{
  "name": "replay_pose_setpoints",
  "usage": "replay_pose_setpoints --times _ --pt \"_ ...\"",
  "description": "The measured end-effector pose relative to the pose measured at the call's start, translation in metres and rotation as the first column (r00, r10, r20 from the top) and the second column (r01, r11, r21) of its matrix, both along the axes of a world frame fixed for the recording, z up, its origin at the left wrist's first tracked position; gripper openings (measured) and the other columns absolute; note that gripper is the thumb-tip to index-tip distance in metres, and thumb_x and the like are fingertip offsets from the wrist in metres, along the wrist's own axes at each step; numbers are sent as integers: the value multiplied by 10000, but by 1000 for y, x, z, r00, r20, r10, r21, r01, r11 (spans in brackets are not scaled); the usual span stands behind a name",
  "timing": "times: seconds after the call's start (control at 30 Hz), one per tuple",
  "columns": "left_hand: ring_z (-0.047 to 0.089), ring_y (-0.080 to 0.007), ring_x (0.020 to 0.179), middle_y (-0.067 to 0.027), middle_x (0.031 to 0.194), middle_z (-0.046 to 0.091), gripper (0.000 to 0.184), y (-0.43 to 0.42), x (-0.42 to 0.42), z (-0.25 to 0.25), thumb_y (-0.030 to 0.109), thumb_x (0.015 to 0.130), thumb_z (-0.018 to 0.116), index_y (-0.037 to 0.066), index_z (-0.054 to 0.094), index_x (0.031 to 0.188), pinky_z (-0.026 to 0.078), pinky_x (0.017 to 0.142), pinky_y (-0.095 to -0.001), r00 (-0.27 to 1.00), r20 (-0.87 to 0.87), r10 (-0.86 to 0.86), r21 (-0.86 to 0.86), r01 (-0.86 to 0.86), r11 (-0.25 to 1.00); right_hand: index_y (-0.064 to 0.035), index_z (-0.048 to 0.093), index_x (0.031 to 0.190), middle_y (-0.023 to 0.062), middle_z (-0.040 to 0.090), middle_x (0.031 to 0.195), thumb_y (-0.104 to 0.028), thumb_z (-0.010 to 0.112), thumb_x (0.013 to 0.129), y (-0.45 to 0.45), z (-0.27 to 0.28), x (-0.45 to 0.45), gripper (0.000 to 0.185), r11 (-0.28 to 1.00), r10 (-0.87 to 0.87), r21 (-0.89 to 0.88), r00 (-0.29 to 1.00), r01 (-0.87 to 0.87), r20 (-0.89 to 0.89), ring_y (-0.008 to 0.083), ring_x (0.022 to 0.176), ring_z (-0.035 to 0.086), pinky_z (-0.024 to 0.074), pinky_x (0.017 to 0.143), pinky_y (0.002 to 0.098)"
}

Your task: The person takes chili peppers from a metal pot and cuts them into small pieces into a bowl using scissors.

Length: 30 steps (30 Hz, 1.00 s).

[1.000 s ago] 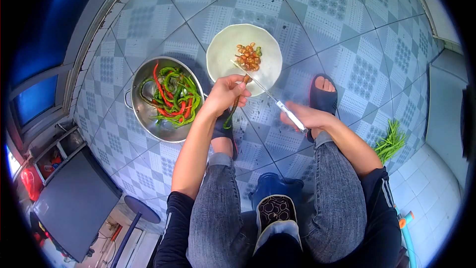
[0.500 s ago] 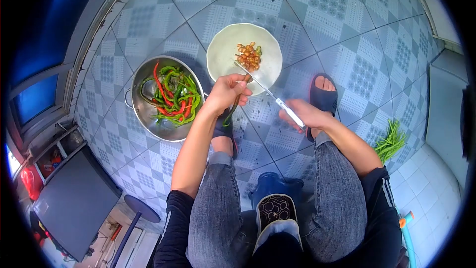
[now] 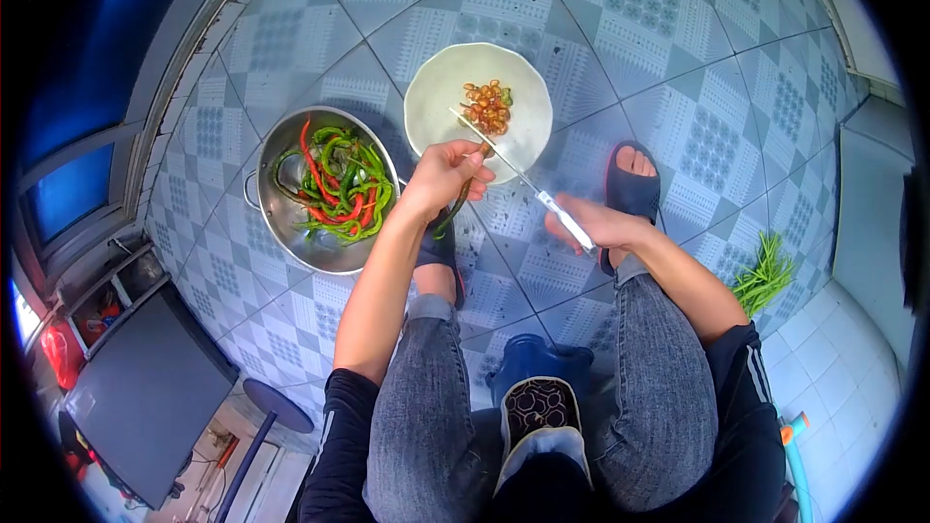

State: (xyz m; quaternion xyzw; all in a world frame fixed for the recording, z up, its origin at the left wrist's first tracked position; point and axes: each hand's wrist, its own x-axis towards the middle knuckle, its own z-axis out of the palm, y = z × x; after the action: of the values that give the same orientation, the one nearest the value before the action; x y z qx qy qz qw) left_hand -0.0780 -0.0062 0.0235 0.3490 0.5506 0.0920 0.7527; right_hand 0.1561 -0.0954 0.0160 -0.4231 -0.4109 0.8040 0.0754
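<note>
My left hand [image 3: 448, 177] pinches a dark brownish-green chili pepper [image 3: 458, 210], whose cut end pokes out past the fingertips above the bowl's near rim. From the right, my right hand [image 3: 603, 223] grips the white handle of what look like scissors [image 3: 528, 182]. Their thin metal blades lie across the pepper's end, close to my left fingers. Beyond them, a cream bowl [image 3: 431, 97] on the floor holds a small pile of orange-red chili pieces [image 3: 487, 105] with a greenish bit. The fingers of my right hand are partly hidden.
Left of the bowl stands a metal pot [image 3: 284, 230] with red and green chili peppers [image 3: 339, 179]. Green stalks [image 3: 763, 276] lie on the tiled floor at right. My slippered feet [image 3: 632, 189] flank the work. A blue object [image 3: 542, 358] sits between my legs.
The scissors have shifted slightly, and the blade tip now shows farther up and left over the bowl. My hands stay almost in place, and the chili pieces look much the same.
</note>
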Motion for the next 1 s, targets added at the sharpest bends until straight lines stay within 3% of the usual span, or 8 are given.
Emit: replay_pose_setpoints --times 0.07,0.17,0.23,0.57,0.63,0.87,0.93,1.0 --pt "566 -122 615 -91 798 609 253 1 1 1 117 895 479 -37 512 1093 499 573 -242 1000 -1 -8 4 8 1000 -20 447 829 -10 458 581 -481 516 839 -3 -4 1 467 999 -27 -37 999 26 -21 63 464 460 364 394 215" --pt "558 -110 613 -76 795 604 237 -2 1 -3 100 900 462 -31 515 1090 495 576 -230 1000 13 -19 30 18 999 -25 461 787 -10 455 538 -430 533 848 1 7 -2 416 994 -95 -60 995 95 6 73 421 460 366 367 226" --pt "555 -108 616 -74 799 601 236 -2 0 -4 97 902 457 -31 516 1091 492 581 -229 1000 24 -20 52 19 998 -76 405 668 -18 381 542 -218 370 904 7 20 -4 278 995 -44 -88 998 47 42 79 438 415 368 399 214" --pt "547 -120 607 -100 804 603 254 -3 1 -4 73 889 466 -58 507 1103 476 556 -235 998 23 50 41 -51 998 -81 411 715 -19 393 568 -174 427 869 -5 -1 -1 180 996 -28 80 999 26 25 74 453 412 363 410 208" --pt "546 -121 601 -102 800 605 256 -3 3 -4 79 888 475 -61 509 1099 475 550 -235 998 30 47 34 -48 998 -3 454 846 1 483 615 -486 544 821 -4 -2 0 492 995 -39 89 999 36 37 60 503 460 380 432 215" --pt "551 -124 593 -105 777 605 257 -3 3 -5 90 885 489 -61 513 1092 475 535 -241 999 7 41 28 -41 999 -20 458 843 2 488 599 -483 537 827 5 12 4 470 995 -8 -103 998 15 64 58 487 464 379 414 220" --pt "554 -127 593 -107 774 606 256 -4 4 -7 91 885 489 -61 514 1089 477 534 -243 999 19 50 19 -51 999 -36 459 818 -15 419 556 -207 515 845 6 16 3 182 990 -21 -137 994 36 111 76 472 454 374 420 211" --pt "563 -134 600 -111 776 607 251 -3 5 -7 89 886 485 -64 515 1083 483 539 -246 997 -9 82 14 -82 997 -37 456 808 -17 412 549 -210 514 847 2 16 0 187 999 -34 -3 992 35 122 76 469 450 372 420 210"
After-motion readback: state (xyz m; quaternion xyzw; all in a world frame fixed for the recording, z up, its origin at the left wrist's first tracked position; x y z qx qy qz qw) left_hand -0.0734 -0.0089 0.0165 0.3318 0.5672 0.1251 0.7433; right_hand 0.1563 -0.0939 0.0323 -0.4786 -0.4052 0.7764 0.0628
